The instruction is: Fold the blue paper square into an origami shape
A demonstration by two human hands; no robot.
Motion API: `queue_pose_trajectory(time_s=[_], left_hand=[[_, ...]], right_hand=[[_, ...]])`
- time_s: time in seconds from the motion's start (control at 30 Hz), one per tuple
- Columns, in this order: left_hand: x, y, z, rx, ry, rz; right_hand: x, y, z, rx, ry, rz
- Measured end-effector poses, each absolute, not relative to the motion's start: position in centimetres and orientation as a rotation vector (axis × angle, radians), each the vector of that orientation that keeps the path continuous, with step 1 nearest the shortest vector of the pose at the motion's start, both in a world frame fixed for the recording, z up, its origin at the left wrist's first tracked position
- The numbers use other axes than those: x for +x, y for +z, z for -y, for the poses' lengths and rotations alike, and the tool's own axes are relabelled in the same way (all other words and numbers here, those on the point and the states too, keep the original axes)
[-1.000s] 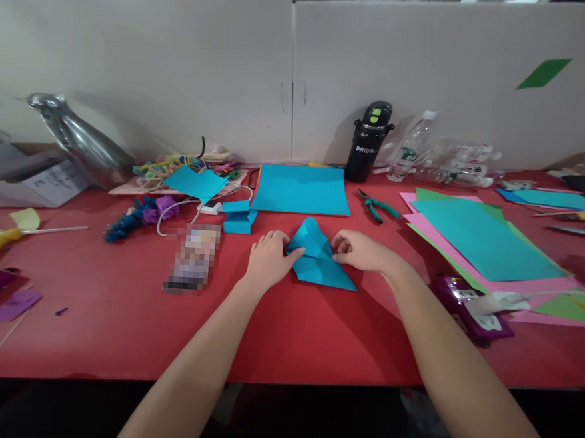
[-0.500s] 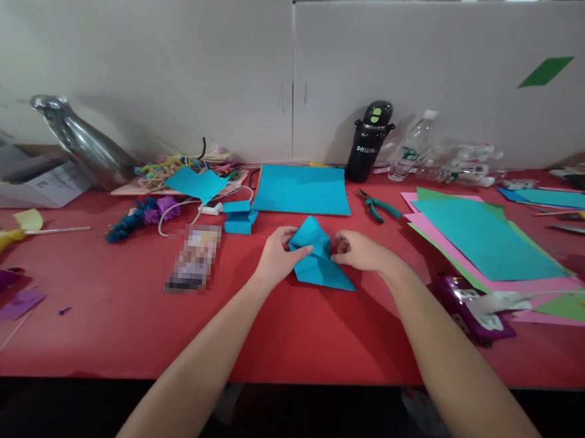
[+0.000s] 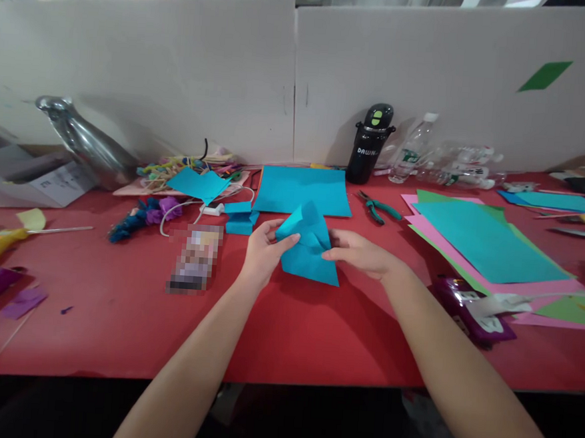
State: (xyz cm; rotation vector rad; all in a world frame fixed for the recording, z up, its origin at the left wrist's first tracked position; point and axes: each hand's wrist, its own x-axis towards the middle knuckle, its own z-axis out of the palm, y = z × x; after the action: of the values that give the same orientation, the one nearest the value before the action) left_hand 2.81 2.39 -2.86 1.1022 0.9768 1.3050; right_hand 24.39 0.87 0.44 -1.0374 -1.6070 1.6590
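Close to the centre of the frame, this person has a folded blue paper (image 3: 311,262) between two bare hands. The left hand (image 3: 264,252) is partly closed on its left side, thumb laid over the front and fingers going behind, where I lose sight of them. The right hand (image 3: 357,251) has the right edge pinched, its thumb on the near face and its other fingers bent around the side. So the paper sits right between them, touching both, peak pointing up and a flat flap spreading toward the wearer; whether its lower edge meets the red table (image 3: 283,352) I can't tell.

Just beyond the paper's peak, at the middle of the frame, is a flat blue sheet (image 3: 299,187). Left of it stands a small creased blue piece (image 3: 240,219), and nearer, left of the left hand, lies a blurred-out rectangular object (image 3: 195,259). Right of the sheet are teal-handled pliers (image 3: 384,209), with a black bottle (image 3: 365,151) upright behind them. A fan of coloured paper (image 3: 486,239) spreads at the right of the frame. Toward the upper left a silver jug (image 3: 90,145) leans, and a pale partition (image 3: 182,71) runs across the top.
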Motion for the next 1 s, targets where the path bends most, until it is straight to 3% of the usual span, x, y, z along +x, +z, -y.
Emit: queue_pose_trajectory(time_s=[0.47,1.0], left_hand=[[2.2,-1.7,-1.9,1.018,1.333,-0.985],[1.9,-2.0,-1.8,1.050,1.368,-1.012]], right_hand=[[22.8,-0.7,-0.8,-1.127,1.293,1.442],[21.8,-1.2,-0.4,-1.145,1.198,1.517]])
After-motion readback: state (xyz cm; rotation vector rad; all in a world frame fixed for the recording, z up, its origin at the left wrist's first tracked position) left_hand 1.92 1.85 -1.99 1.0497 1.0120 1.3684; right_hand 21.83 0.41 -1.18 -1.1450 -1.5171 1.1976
